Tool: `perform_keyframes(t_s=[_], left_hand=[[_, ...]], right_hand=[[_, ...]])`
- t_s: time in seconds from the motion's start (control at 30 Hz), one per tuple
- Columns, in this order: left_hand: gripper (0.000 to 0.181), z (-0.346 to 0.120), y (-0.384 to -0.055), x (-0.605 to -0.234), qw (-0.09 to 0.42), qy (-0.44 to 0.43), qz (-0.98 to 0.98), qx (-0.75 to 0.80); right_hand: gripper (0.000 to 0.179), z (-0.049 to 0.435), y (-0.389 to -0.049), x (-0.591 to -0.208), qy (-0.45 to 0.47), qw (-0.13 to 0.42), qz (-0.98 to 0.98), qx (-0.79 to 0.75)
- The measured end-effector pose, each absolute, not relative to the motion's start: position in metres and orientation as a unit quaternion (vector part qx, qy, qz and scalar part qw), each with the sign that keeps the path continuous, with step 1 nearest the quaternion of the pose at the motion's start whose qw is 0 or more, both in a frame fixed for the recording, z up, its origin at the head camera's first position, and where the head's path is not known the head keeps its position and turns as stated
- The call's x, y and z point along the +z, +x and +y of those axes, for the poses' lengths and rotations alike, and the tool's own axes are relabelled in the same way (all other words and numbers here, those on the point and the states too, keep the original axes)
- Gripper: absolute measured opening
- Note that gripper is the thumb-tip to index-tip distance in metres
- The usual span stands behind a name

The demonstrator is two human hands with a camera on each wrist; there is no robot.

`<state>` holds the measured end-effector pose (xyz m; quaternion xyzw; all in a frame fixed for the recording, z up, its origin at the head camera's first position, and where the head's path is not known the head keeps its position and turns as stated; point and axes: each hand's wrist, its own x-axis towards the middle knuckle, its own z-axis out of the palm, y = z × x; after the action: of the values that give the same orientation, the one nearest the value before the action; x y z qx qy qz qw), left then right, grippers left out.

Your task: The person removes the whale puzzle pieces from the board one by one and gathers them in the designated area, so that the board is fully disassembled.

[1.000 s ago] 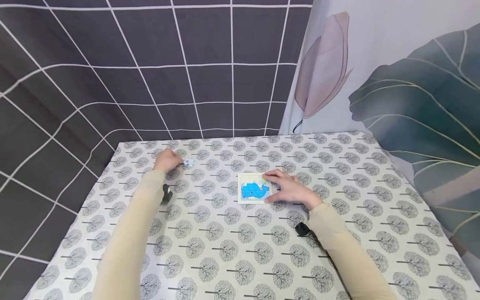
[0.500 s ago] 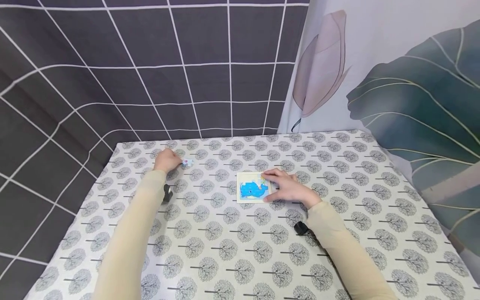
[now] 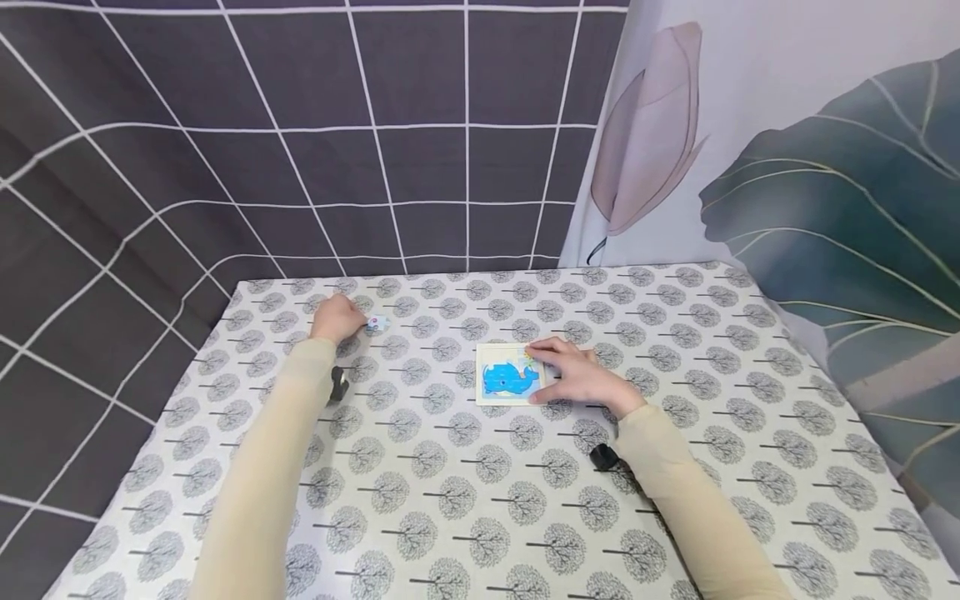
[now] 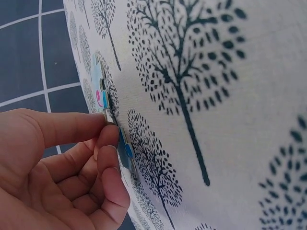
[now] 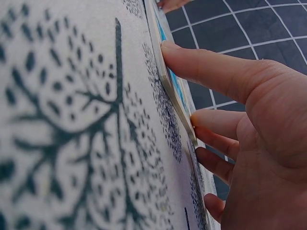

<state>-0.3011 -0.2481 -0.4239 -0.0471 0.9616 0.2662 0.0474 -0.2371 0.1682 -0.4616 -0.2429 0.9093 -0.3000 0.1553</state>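
My left hand (image 3: 337,318) is at the far left of the table, thumb and index finger pinching a small light-blue jigsaw piece (image 3: 378,322). In the left wrist view, pale blue parts with a pink swirl (image 4: 98,79) and darker blue parts (image 4: 125,151) show on either side of the fingertips, close to the cloth. Near the table's middle lies a jigsaw puzzle board (image 3: 480,377) with a cream frame and a blue whale picture. My right hand (image 3: 577,377) holds its right side, thumb (image 5: 192,57) on the near edge and fingers at the far corner.
A white tablecloth (image 3: 450,500) printed with grey trees covers the table. Behind and to the left hangs a dark curtain with white grid lines (image 3: 420,167). A leaf-patterned curtain (image 3: 750,100) is at the right. Small black wrist devices (image 3: 603,457) sit under both forearms.
The jigsaw piece at my left fingertips has shifted its angle slightly. My right hand and the puzzle board have kept their places.
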Motion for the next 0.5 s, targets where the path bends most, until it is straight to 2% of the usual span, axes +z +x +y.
perform_keyframes(t_s=[0.23, 0.5], left_hand=[[0.023, -0.251, -0.304, -0.429, 0.054, -0.049, 0.958, 0.278], [0.031, -0.258, -0.302, -0.428, 0.044, -0.065, 0.95, 0.301]], right_hand=[[0.094, 0.17, -0.241, -0.462, -0.247, 0.153, 0.912, -0.29], [0.093, 0.169, -0.239, -0.463, -0.244, 0.154, 0.909, -0.301]])
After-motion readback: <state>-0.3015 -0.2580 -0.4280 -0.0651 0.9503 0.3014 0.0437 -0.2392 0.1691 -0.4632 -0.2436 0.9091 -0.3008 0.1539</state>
